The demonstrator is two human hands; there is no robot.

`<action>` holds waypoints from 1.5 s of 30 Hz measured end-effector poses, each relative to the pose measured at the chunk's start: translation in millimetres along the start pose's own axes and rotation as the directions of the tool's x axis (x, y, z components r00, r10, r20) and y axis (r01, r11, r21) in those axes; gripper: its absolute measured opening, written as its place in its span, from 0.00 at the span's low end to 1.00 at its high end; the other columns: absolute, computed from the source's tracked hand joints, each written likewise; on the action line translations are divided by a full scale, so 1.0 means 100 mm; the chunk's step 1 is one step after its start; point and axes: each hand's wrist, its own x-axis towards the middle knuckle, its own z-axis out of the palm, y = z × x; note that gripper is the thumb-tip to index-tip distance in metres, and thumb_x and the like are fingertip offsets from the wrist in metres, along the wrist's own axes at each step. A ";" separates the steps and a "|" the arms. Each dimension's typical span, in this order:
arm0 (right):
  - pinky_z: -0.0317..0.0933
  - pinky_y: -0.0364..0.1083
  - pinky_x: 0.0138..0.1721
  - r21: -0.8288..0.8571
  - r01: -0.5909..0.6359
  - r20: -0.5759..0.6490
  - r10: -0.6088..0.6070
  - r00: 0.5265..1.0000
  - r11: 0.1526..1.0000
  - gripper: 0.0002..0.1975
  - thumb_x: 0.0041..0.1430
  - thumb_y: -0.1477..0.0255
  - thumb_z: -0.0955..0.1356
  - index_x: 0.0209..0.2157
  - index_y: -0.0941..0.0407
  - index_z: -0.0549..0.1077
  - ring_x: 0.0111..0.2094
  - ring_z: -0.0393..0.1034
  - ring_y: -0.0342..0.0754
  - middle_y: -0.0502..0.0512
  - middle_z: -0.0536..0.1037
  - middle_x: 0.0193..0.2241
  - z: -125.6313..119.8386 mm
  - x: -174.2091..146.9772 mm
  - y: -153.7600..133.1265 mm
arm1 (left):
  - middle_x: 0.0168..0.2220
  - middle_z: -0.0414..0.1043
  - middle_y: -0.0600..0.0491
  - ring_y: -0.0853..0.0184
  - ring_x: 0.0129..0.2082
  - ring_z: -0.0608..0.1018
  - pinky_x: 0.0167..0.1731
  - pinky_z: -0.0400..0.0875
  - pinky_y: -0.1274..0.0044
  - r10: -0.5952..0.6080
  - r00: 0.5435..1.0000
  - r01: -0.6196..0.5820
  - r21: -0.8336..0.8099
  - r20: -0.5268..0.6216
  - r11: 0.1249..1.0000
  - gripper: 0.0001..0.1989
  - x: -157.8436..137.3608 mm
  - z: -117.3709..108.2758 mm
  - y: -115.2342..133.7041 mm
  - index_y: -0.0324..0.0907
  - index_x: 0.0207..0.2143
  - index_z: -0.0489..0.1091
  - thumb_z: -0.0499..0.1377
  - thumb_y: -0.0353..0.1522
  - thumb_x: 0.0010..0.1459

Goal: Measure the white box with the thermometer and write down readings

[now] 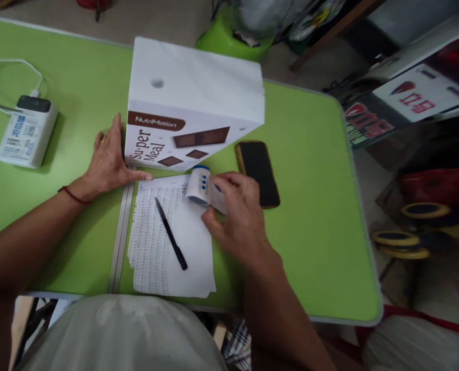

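A white box (194, 87) printed "NutriMotion Su-per Meal" stands on the green table. Against its left side rests my left hand (107, 159), open, fingers stretched along the edge and thumb pointing right across the front. My right hand (240, 211) is closed around the handle of a white thermometer gun (199, 186) with blue buttons; part of the handle is hidden by the fingers. The thermometer gun's head is over the upper edge of some handwritten paper sheets (190, 242). On these sheets a black pen (171, 234) lies slanted.
A dark phone (258, 172) lies just beyond my right hand. At the left is a white power bank (30, 131) with cables, a black device on it. The green table (314, 216) has a metal seam (120, 242). Yellow-rimmed stools (399, 239) stand off its right edge.
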 end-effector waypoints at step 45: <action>0.67 0.41 0.25 0.522 -0.118 -0.106 0.201 0.974 0.845 0.05 0.56 0.77 0.69 0.31 0.51 0.75 0.22 0.71 0.40 0.42 0.77 0.23 0.48 -0.12 -0.38 | 0.73 0.44 0.26 0.30 0.73 0.48 0.69 0.30 0.45 -0.137 0.973 0.012 0.549 0.188 0.836 0.92 0.03 0.03 0.15 0.29 0.74 0.37 0.36 0.81 0.13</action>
